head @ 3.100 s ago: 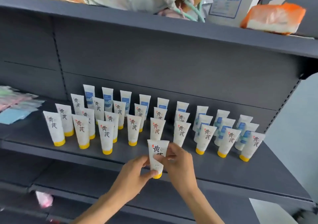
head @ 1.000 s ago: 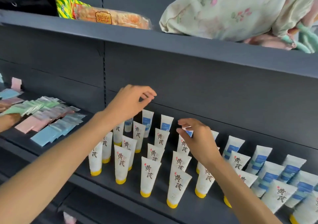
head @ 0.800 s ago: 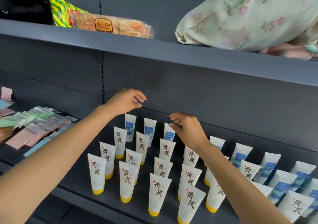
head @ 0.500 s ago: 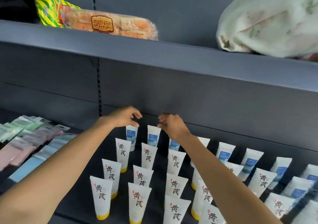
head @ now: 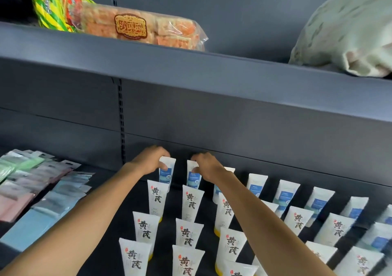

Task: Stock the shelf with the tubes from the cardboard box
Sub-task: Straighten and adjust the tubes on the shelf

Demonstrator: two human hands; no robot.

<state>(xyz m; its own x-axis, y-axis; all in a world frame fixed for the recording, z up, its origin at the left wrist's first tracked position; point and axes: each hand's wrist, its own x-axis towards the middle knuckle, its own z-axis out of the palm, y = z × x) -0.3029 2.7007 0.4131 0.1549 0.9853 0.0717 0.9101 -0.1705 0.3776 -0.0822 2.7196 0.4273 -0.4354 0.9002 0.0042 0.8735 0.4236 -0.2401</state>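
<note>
Blue-label tubes (head: 167,172) (head: 193,175), back row, frame centre: left hand (head: 148,160) grips one top, right hand (head: 206,166) the other. Square them upright against the shelf (head: 275,154) back wall without toppling front rows.

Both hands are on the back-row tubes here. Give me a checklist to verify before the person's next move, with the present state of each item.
1. Left hand has hold of a blue-label tube at its top: ok.
2. Right hand has hold of the next blue-label tube: ok.
3. The two held tubes stand apart from each other: ok.
4. Front-row tubes upright under the forearms: ok, though the forearms pass close above them.
5. Held tubes seated flat on the shelf: cannot tell, their bases are hidden behind the row in front.
6. Cardboard box within reach for more stock: cannot tell, not in view.
</note>
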